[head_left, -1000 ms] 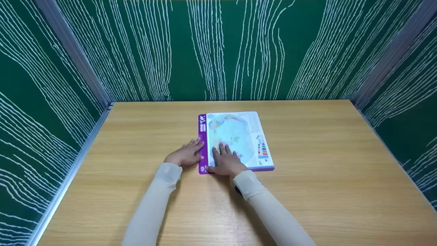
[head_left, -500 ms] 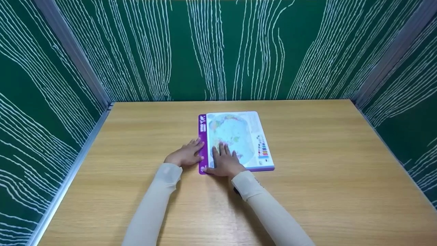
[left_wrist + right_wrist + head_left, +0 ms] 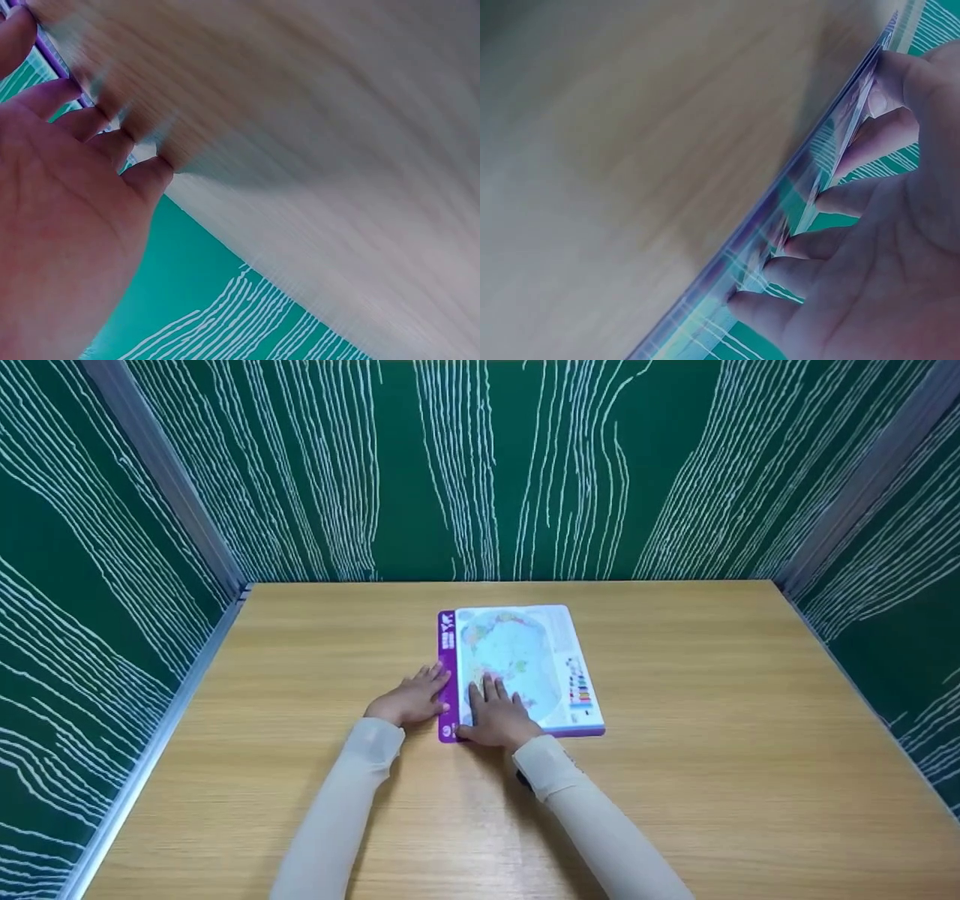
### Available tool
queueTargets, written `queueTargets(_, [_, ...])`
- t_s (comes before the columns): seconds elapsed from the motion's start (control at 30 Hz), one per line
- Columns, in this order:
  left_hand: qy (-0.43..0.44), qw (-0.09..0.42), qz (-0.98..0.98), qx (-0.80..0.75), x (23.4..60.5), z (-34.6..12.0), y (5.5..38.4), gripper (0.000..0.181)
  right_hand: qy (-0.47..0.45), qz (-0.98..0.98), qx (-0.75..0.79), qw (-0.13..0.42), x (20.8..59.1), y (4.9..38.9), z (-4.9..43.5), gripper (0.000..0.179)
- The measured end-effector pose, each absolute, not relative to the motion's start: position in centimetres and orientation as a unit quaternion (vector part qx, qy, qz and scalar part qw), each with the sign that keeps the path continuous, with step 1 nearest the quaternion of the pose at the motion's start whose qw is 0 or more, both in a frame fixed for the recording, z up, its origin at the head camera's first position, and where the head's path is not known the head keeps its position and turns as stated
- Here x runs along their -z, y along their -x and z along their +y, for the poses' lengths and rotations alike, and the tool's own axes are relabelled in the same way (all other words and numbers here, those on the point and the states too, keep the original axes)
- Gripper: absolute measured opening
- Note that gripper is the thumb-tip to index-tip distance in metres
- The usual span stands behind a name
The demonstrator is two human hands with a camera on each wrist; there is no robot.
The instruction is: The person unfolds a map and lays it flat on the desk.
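Observation:
A flat, glossy world map (image 3: 517, 652) with a purple strip along its left side lies on the wooden table; its near edge shows some thickness. My left hand (image 3: 409, 697) is spread palm down at the left, fingertips and thumb on the purple strip. Across the map's lower left corner rests my right hand (image 3: 499, 720), fingers straight and apart, its thumb near the strip. The left wrist view shows the left hand's (image 3: 67, 195) fingertips down at the table and the purple edge. In the right wrist view, the right hand's (image 3: 870, 232) fingertips touch the shiny surface.
The wooden table (image 3: 712, 720) extends around the map on all sides. Green panels (image 3: 540, 472) with white wavy lines stand at the back, left and right, joined by grey metal posts (image 3: 165, 472).
Both hands stay in place on the map and its strip. The right thumb shifts very slightly; the map keeps its position on the table.

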State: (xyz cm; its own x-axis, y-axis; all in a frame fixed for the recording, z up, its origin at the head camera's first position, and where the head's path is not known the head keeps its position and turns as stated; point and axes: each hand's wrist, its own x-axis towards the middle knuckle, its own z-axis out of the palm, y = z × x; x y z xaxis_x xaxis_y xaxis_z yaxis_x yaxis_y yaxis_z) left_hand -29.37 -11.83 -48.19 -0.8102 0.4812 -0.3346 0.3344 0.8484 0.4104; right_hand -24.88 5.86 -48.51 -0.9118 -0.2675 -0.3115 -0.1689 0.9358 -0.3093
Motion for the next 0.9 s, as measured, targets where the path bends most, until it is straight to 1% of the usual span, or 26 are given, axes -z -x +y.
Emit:
queueTargets(0.23, [-0.222, 0.214, 0.936, -0.167, 48.5, -11.8, 29.5, 0.064, 0.107, 0.968, 0.130, 0.184, 48.5, 25.0, 5.7, 0.087])
queueTargets(0.63, [-0.221, 0.222, 0.934, -0.170, 48.3, -11.8, 29.6, 0.066, 0.120, 0.967, 0.138, 0.175, 48.1, 25.0, 6.4, 0.087])
queueTargets(0.9, [-0.219, 0.226, 0.932, -0.179, 48.5, -12.1, 29.8, 0.067, 0.121, 0.962, 0.167, 0.179, 47.4, 25.2, 7.2, 0.081])
